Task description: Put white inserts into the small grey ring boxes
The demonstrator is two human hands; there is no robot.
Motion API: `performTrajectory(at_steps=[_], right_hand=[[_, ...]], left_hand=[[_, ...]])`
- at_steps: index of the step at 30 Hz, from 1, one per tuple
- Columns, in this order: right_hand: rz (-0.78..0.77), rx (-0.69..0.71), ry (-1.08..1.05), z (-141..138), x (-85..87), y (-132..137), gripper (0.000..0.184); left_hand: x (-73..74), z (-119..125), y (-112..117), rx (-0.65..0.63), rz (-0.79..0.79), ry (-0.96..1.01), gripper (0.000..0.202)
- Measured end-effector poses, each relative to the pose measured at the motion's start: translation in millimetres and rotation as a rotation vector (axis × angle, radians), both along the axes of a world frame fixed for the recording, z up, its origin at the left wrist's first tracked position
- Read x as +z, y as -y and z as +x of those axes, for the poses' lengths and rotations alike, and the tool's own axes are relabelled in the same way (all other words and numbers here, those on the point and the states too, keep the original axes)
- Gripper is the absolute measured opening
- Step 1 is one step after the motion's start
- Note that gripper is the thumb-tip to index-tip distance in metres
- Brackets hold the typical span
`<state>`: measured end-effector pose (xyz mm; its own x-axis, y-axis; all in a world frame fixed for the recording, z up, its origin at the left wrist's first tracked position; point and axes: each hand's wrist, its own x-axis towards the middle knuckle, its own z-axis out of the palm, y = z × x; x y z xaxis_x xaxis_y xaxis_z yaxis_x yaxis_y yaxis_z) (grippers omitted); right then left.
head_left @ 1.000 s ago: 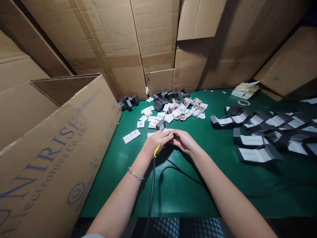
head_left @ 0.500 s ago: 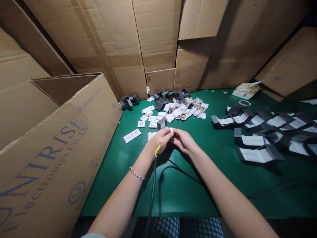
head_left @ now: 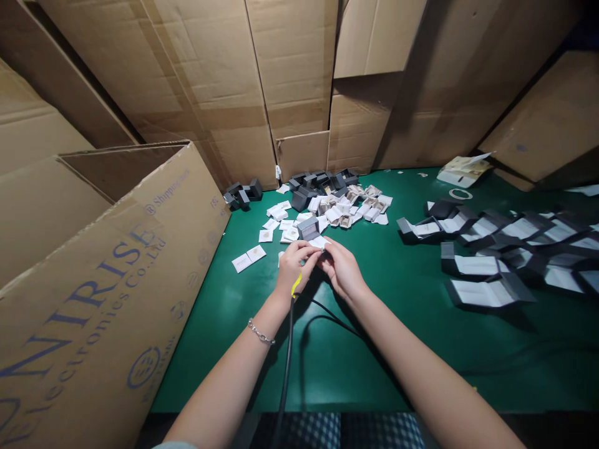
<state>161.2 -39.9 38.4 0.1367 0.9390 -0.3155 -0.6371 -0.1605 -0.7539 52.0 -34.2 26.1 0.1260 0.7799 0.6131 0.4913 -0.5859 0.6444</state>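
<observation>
Between my two hands, over the middle of the table, is a small grey jewellery box (head_left: pixel 309 228) with its lid raised and a white insert (head_left: pixel 320 242) in its lower part. My left hand (head_left: pixel 294 265) grips the box's left and near side, fingers closed. On the right side, my right hand (head_left: pixel 344 268) pinches the box with thumb and fingers. My fingers hide most of the base. Just beyond lie a heap of white inserts (head_left: pixel 344 212) and several dark boxes (head_left: pixel 304 196).
A large cardboard carton (head_left: pixel 140 249) stands at the left. Open dark boxes with white linings (head_left: pixel 491 292) stand in rows at the right. A black cable (head_left: pixel 287 355) runs from my left wrist. White cards (head_left: pixel 249 257) lie left of my hands. Cardboard walls the back.
The box's lid has tilted further back, showing more of its inner face and the white insert. My hands have shifted slightly around it.
</observation>
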Motion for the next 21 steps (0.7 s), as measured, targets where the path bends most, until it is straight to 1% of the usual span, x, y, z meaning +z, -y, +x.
performTrajectory(at_steps=[4, 7, 10, 15, 18, 21], right_hand=[[0.019, 0.012, -0.002, -2, -0.4, 1, 0.019], [0.04, 0.016, -0.003, -2, -1.7, 1, 0.02], [0.019, 0.012, 0.016, -4, -5.6, 1, 0.025], [0.007, 0.031, 0.085, -6, -14.1, -1, 0.037], [0.017, 0.042, 0.098, -6, -16.0, -2, 0.041], [0.028, 0.043, 0.114, -6, -16.5, -2, 0.042]], left_hand=[[2.0, 2, 0, 0.019, -0.143, 0.073, 0.009], [3.7, 2, 1, 0.071, -0.194, 0.04, 0.011], [5.3, 2, 2, 0.07, -0.224, 0.003, 0.01], [6.8, -1, 3, 0.083, -0.212, -0.102, 0.009], [7.3, -4, 3, 0.066, -0.175, -0.175, 0.01], [6.7, -5, 2, 0.051, -0.185, -0.186, 0.011]])
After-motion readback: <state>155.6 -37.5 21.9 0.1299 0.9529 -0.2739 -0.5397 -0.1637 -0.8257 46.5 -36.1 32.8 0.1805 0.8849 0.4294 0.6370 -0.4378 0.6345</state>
